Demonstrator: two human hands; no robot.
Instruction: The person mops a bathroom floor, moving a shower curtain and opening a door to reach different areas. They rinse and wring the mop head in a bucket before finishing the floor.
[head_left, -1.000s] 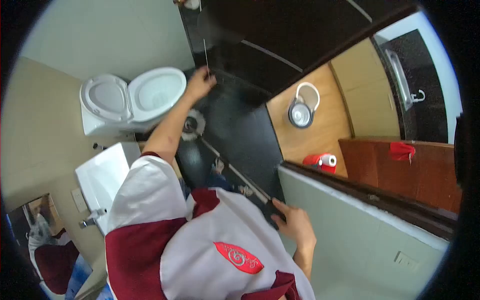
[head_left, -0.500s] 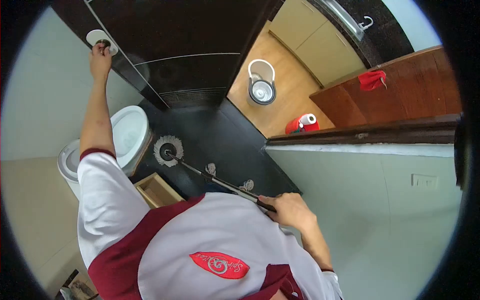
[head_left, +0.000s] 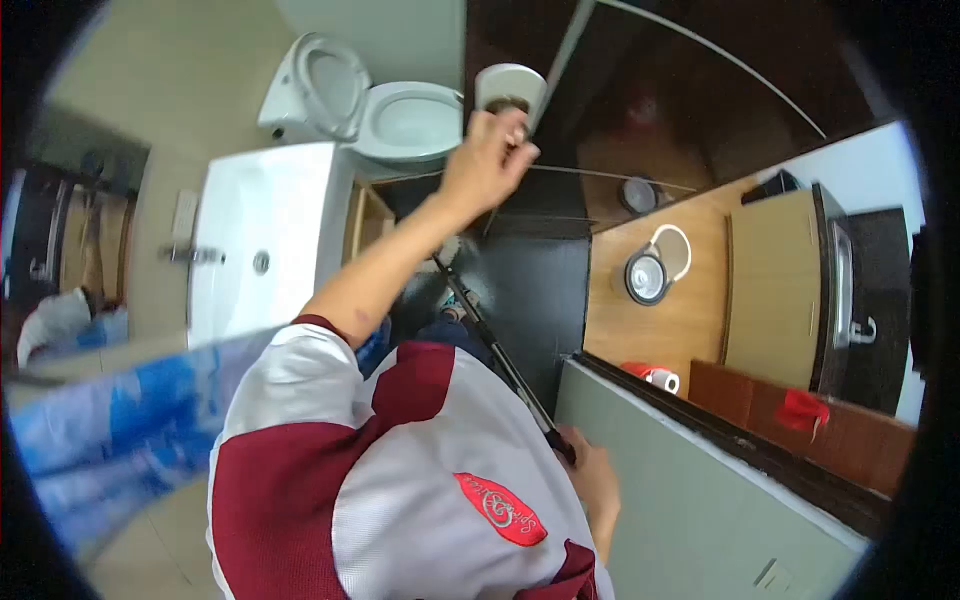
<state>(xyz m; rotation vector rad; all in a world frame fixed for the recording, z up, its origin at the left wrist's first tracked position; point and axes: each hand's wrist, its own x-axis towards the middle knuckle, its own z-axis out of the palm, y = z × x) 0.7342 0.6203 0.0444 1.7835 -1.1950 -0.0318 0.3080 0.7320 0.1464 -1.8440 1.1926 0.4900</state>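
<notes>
Stretching into the upper middle of the frame, the left hand (head_left: 484, 168) is at the round doorknob (head_left: 508, 104) on the dark panelled door (head_left: 690, 120). Its fingers are bent, but the knob is partly hidden, so I cannot tell whether they grip it or only brush it. Right of centre, low in the frame, the right hand (head_left: 592, 472) has its fingers curled round the grip of the spin mop (head_left: 492, 342), whose pole slants up to the middle of the frame. The mop's head is mostly behind the left forearm, near a shod foot (head_left: 457, 304) on the dark floor (head_left: 535, 290).

With a single hand on the pole's end, the mop could swing or slide if that hold slackens, and the door could catch it if pulled inward. The floor shines; if that means wet, a foot could slip. Right of centre, the mop bucket (head_left: 646, 281) stands on the wood floor just beyond the doorway, where a careless step could tip it.
</notes>
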